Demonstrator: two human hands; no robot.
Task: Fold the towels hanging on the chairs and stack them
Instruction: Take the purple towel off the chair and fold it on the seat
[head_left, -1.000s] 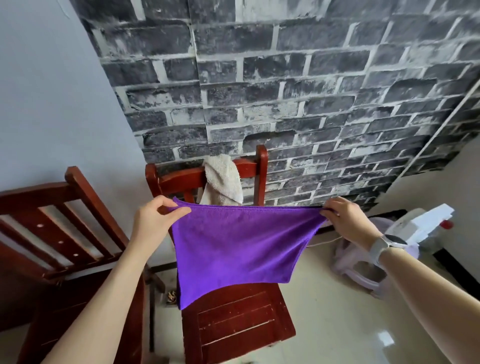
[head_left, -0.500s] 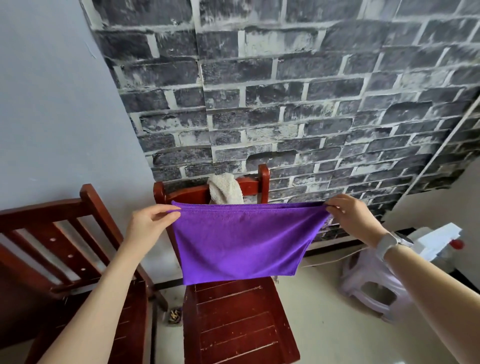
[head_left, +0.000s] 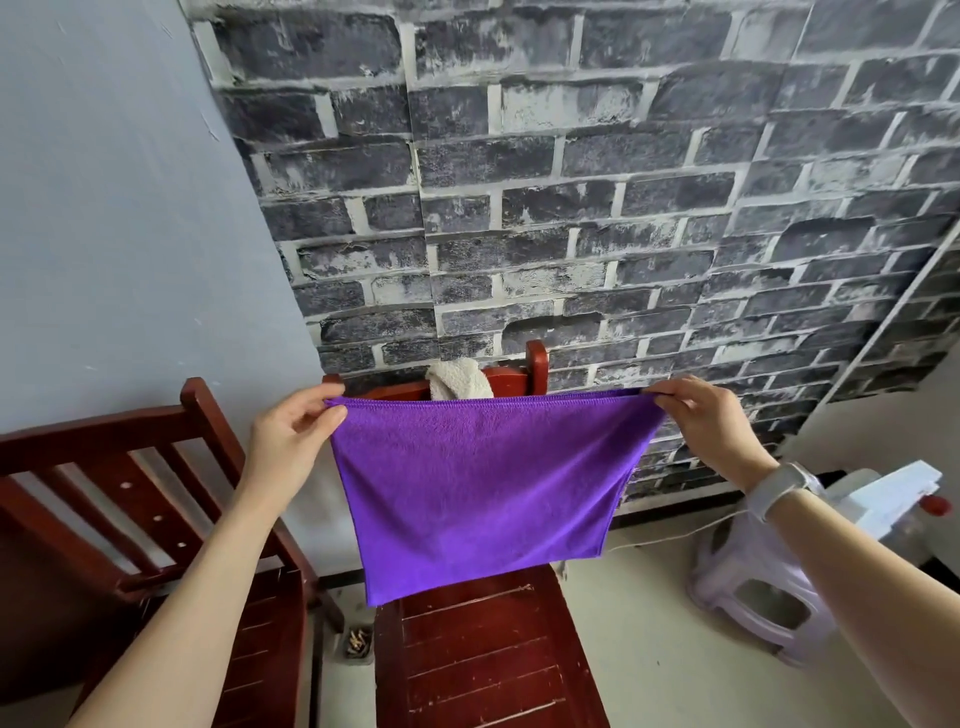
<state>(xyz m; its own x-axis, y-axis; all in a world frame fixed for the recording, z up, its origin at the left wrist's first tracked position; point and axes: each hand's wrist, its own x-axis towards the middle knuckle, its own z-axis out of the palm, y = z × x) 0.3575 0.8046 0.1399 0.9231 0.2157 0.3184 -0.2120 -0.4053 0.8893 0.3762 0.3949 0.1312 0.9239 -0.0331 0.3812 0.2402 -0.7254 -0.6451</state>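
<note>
Stretching a purple towel (head_left: 478, 488) by its top corners, pinched in the left hand (head_left: 291, 431) and right hand (head_left: 701, 421) above the wooden chair (head_left: 483, 660), a person appears ready to bring the corners together for a fold.

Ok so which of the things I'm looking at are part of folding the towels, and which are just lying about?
Part of the job:
purple towel, pinched at its top corners by the left hand and right hand
cream towel draped over the chair back
middle chair
left chair

Just lying about:
lilac plastic stool
white appliance beside it
cord on the floor
</note>
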